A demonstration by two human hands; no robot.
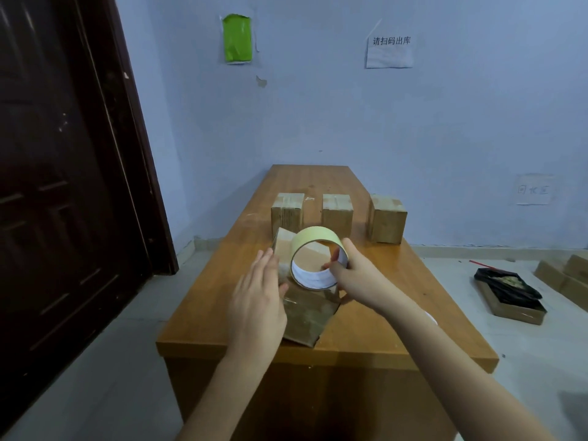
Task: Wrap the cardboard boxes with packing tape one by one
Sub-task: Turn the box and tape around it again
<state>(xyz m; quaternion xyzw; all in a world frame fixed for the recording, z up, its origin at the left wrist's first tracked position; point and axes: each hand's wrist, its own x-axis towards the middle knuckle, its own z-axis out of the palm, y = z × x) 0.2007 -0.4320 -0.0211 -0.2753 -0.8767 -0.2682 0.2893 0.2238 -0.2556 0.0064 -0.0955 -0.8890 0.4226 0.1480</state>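
Observation:
A cardboard box (305, 316) lies tilted on the wooden table (381, 329) near its front edge, partly covered in shiny tape. My right hand (356, 278) grips a roll of packing tape (313, 246) just above the box, fingers inside its core. My left hand (257, 300) presses flat against the box's left side with straight fingers. Three more cardboard boxes stand in a row farther back: one on the left (286, 213), one in the middle (338, 214) and one on the right (387, 222).
A dark door (63, 186) stands at the left. On the floor at the right lie a low box with a black bag (509, 294) and several flat cardboard boxes (566, 275). Paper notices hang on the blue wall.

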